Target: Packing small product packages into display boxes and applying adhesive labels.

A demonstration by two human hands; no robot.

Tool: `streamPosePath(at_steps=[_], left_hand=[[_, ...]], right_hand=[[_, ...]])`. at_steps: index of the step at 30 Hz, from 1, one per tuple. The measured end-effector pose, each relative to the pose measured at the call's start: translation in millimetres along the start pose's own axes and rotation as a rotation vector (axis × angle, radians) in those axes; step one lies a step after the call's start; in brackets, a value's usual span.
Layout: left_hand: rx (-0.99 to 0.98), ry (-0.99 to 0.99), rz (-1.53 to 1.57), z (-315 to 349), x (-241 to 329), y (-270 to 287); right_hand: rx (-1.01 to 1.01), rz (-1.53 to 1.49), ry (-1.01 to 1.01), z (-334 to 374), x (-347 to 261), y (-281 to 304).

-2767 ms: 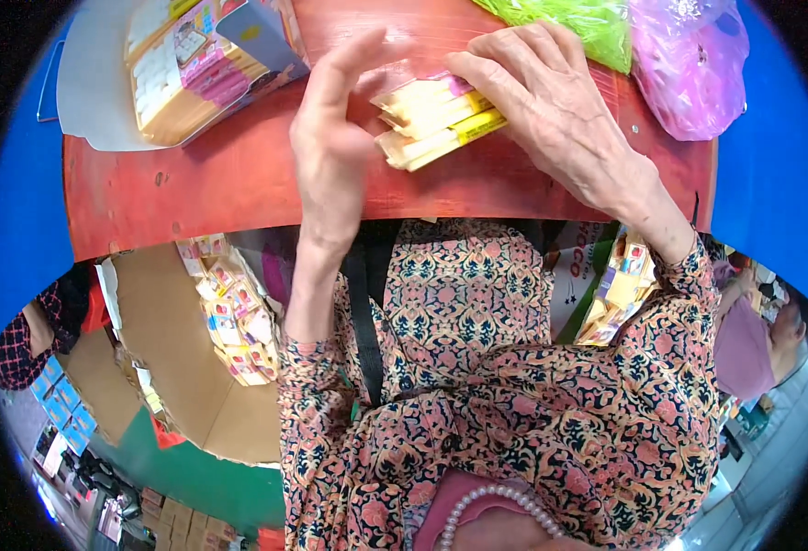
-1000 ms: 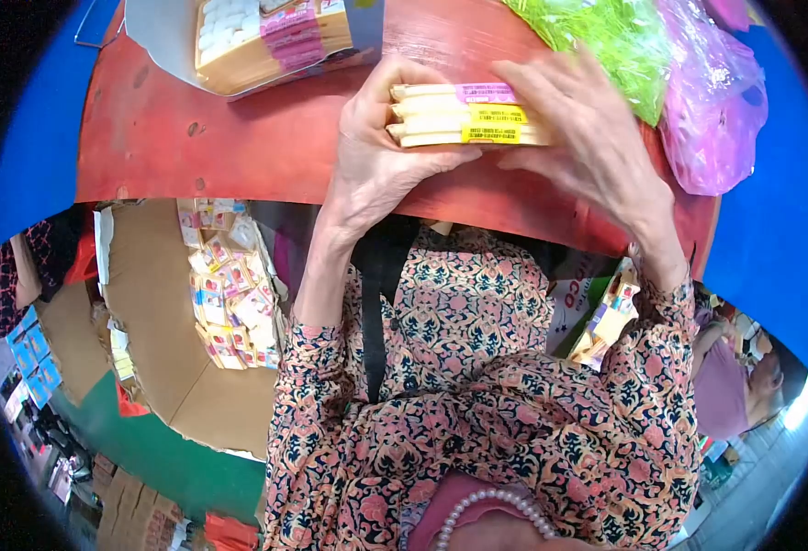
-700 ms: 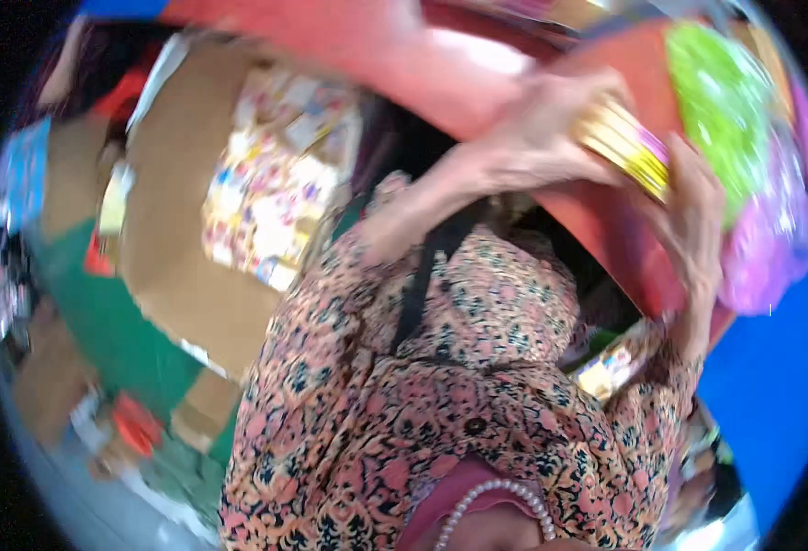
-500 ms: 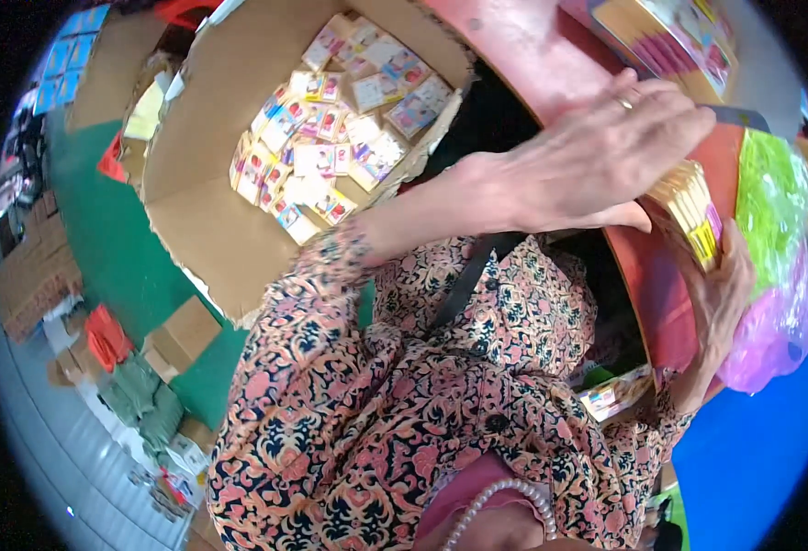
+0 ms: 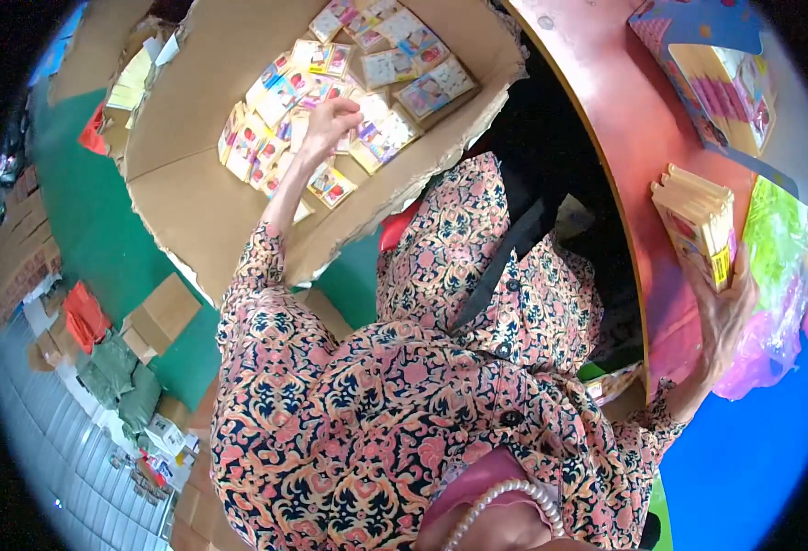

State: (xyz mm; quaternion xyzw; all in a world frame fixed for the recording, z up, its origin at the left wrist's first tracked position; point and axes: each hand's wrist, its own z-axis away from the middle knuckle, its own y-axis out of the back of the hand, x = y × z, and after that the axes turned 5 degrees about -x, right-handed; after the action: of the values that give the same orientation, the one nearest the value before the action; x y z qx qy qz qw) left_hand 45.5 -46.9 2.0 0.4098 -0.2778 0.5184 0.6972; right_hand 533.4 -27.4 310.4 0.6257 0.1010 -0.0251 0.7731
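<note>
My left hand (image 5: 333,122) reaches into a large cardboard box (image 5: 184,138), over a loose pile of small flat picture packs (image 5: 262,165). Its fingers are bunched together; whether a pack is between them is hidden. On the right, my right hand (image 5: 723,308) grips the near end of a stack of picture packs (image 5: 695,216). The stack has pale tan edges and a yellow label, and it is tilted above the red table.
A blue display box (image 5: 689,69) of similar packs stands at the red table's (image 5: 588,55) far right. Green and purple plastic packaging (image 5: 776,230) lies beside the stack. Cartons (image 5: 161,317) and green sacks (image 5: 138,395) are on the floor at left.
My left hand has moved left from above the table into the cardboard box. My right hand stays at the stack, which is now uncovered. My view has shifted slightly.
</note>
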Motion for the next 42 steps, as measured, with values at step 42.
streamPosePath(at_steps=[42], left_hand=[[-0.164,-0.201,-0.387,-133,-17,-82]], right_hand=[[0.034,0.002,-0.057,8,-9,-1]])
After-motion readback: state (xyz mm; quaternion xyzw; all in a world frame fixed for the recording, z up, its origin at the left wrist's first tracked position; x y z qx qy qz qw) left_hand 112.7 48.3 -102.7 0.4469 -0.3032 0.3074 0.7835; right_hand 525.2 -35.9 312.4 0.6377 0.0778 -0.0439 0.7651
